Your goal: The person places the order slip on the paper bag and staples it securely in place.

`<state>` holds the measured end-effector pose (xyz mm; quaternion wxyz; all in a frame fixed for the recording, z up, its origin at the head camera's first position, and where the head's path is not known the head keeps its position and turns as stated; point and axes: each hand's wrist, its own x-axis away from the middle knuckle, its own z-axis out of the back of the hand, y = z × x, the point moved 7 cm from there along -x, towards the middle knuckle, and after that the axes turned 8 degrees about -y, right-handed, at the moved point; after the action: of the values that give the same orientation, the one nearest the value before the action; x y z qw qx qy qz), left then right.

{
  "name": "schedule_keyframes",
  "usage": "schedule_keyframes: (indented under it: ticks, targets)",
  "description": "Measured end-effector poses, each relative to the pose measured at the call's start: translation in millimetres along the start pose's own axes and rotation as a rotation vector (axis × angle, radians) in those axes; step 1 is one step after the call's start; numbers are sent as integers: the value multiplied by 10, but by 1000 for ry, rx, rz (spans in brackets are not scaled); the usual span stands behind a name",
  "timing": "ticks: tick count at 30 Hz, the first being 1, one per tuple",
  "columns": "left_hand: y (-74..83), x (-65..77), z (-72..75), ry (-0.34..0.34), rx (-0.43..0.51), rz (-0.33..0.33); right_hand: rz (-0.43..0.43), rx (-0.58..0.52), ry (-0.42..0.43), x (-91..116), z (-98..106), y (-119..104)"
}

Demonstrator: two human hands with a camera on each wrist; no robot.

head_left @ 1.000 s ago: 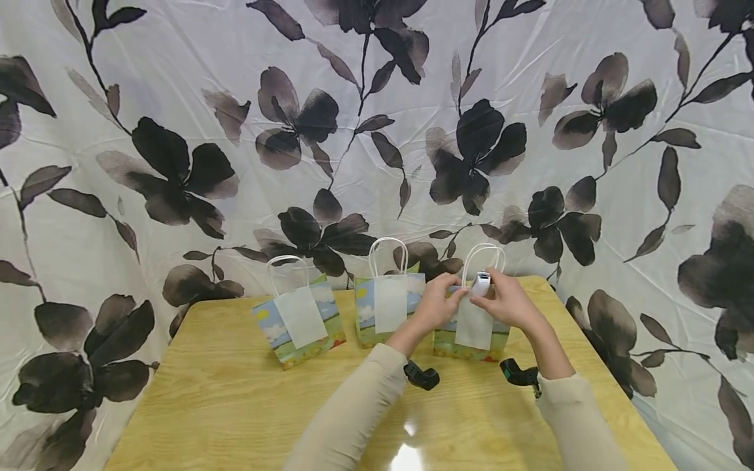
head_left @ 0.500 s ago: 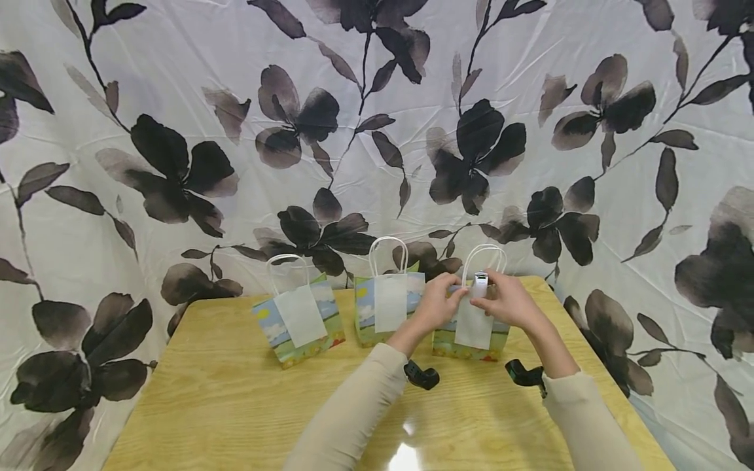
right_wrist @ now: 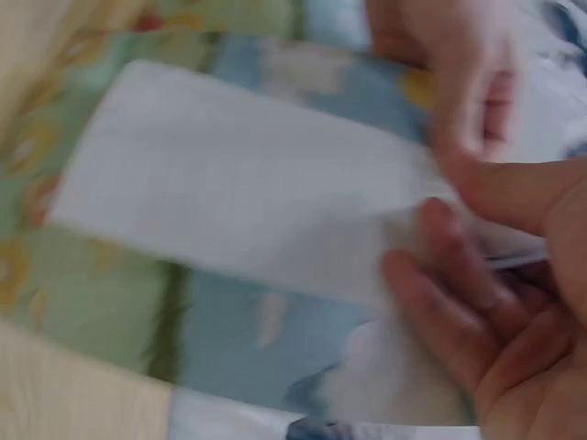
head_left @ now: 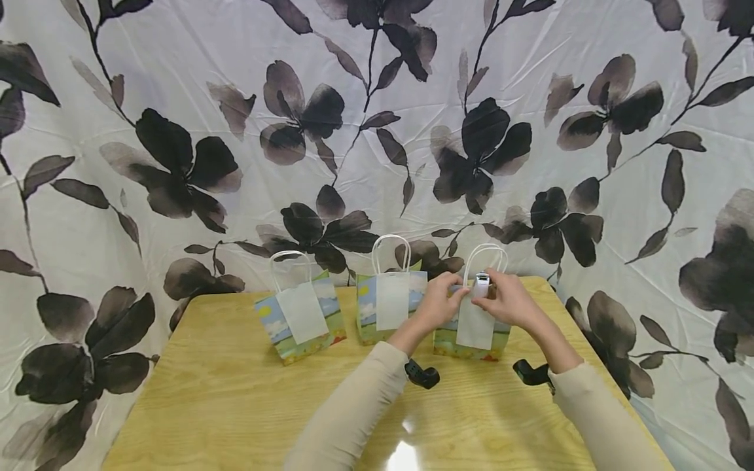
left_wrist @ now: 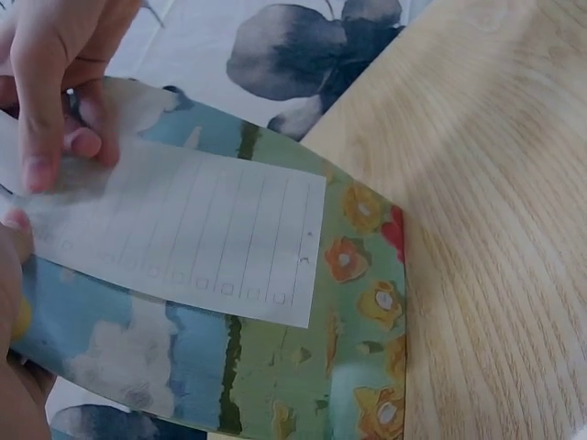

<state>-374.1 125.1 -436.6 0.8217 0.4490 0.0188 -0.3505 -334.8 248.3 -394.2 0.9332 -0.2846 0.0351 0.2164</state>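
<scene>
In the head view my left hand [head_left: 436, 302] pinches the top edge of the rightmost paper gift bag [head_left: 446, 343], thumb at the upper corner of a white paper slip [head_left: 474, 327]. My right hand [head_left: 511, 302] holds a small white stapler [head_left: 481, 286] between thumb and fingers, right at the slip's top edge. Printed lines and small boxes show on the slip [left_wrist: 211, 229] in the left wrist view. From the right wrist side, the right hand's fingers [right_wrist: 449, 321] lie over the slip's upper end, and the stapler is mostly hidden.
Two more printed bags, the left one [head_left: 334, 320] tilted and the middle one [head_left: 366, 320] upright, have white slips on their fronts and white handles. They stand near the back of the wooden table [head_left: 235, 405]. A floral cloth [head_left: 377, 144] hangs behind.
The stapler has turned slightly in my right hand to stand more upright, and the right wrist has shifted a little outward. My left hand keeps its place on the bag.
</scene>
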Motion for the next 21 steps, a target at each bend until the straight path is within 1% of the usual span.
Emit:
schedule_keyframes:
  ticks: [5, 8, 11, 13, 16, 19, 21]
  targets:
    - [2, -15, 9, 0, -29, -8, 83, 47, 69, -17, 18, -5]
    - [-6, -26, 5, 1, -31, 8, 127, 91, 111, -26, 27, 12]
    - [5, -39, -11, -3, -34, 22, 179, 115, 161, -18, 50, 21]
    - [12, -39, -31, -14, -34, 31, 199, 125, 183, -4, 57, 33]
    - [17, -27, -44, -22, -38, 47, 178, 127, 158, -3, 45, 59]
    - [5, -20, -26, -13, -29, 63, 118, 114, 81, -37, 34, 65]
    - [1, -29, -12, -6, -34, 66, 81, 98, 49, -49, 57, 58]
